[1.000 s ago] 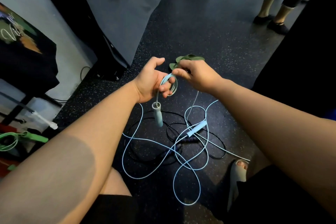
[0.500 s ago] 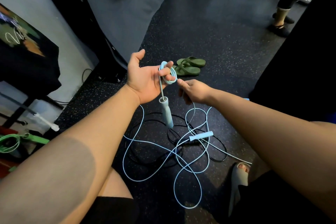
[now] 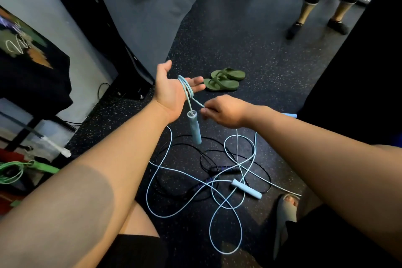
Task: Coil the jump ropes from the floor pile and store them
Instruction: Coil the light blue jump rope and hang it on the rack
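Blue jump rope (image 3: 225, 201) is seen lying in loose loops on the floor (image 3: 272, 67), tangled over a black jump rope (image 3: 221, 168), with one handle (image 3: 247, 188) resting among them. Higher up, the other handle (image 3: 194, 127) is hung below the left hand (image 3: 171, 91), whose straight fingers (image 3: 195, 85) are wound with a few turns. The cord is pinched just beside by the right hand (image 3: 224, 111). Green sandals (image 3: 224, 80) are set beyond.

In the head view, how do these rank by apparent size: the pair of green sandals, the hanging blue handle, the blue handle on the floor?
1. pair of green sandals
2. hanging blue handle and blue handle on the floor: look alike; the hanging one is nearer the camera, so unranked.
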Available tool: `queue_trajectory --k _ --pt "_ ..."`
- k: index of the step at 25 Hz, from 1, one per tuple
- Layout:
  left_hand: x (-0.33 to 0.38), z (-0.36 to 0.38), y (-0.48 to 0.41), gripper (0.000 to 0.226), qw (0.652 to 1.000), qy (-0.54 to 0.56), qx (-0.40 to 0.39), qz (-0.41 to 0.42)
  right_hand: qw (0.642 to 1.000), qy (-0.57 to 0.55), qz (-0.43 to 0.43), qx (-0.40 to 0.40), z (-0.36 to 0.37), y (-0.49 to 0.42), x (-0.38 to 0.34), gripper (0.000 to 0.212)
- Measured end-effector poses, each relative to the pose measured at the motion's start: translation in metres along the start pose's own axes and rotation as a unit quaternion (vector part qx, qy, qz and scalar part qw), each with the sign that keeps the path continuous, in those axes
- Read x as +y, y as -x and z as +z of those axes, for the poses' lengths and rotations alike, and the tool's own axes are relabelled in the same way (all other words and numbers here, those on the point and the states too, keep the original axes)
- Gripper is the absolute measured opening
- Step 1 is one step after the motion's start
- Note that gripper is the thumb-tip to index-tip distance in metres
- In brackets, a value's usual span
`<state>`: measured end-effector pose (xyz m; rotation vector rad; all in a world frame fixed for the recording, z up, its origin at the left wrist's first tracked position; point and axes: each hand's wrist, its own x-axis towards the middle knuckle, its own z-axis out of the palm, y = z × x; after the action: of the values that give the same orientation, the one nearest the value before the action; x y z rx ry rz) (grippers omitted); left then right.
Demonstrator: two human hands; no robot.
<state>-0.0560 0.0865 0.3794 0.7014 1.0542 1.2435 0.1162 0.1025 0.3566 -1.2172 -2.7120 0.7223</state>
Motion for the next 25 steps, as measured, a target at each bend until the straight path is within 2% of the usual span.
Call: queue_trajectory --k 2,5,8,10,12,14,20,22,25 --pt "-0.009 -0.002 -0.005 0.1 0.992 -0.119 -0.018 -0.024 0.997 0.034 -0.046 0.044 -0.004 0.0 -0.001 0.034" --pt "-0.015 -0.006 -0.008 0.138 0.951 -0.284 -0.097 -0.071 0.989 0.061 -0.082 0.104 -0.011 0.001 0.002 0.031" --pt "-0.015 -0.007 -0.01 0.156 0.918 -0.342 -0.168 -0.116 0.984 0.064 -0.096 0.135 -0.016 0.002 0.002 0.031" --pt "-0.014 -0.001 -0.004 0.147 0.911 -0.346 -0.188 -0.125 0.986 0.02 -0.091 0.137 -0.022 0.002 0.005 0.027" --pt "-0.01 0.006 0.007 0.13 0.92 -0.313 -0.199 -0.124 0.986 -0.018 -0.088 0.141 -0.026 0.002 0.01 0.032" --pt "-0.006 0.009 0.012 0.123 0.925 -0.279 -0.219 -0.138 0.984 -0.042 -0.089 0.15 -0.025 0.002 0.017 0.035" --pt "0.004 0.006 0.014 0.128 0.922 -0.208 -0.26 -0.197 0.978 -0.089 -0.096 0.166 -0.014 -0.001 0.028 0.034" --pt "0.007 0.006 0.016 0.127 0.926 -0.172 -0.26 -0.212 0.978 -0.119 -0.069 0.158 -0.012 -0.002 0.034 0.029" --pt "0.011 0.004 0.018 0.122 0.942 -0.117 -0.24 -0.202 0.975 -0.183 0.005 0.123 0.001 -0.002 0.041 0.04"
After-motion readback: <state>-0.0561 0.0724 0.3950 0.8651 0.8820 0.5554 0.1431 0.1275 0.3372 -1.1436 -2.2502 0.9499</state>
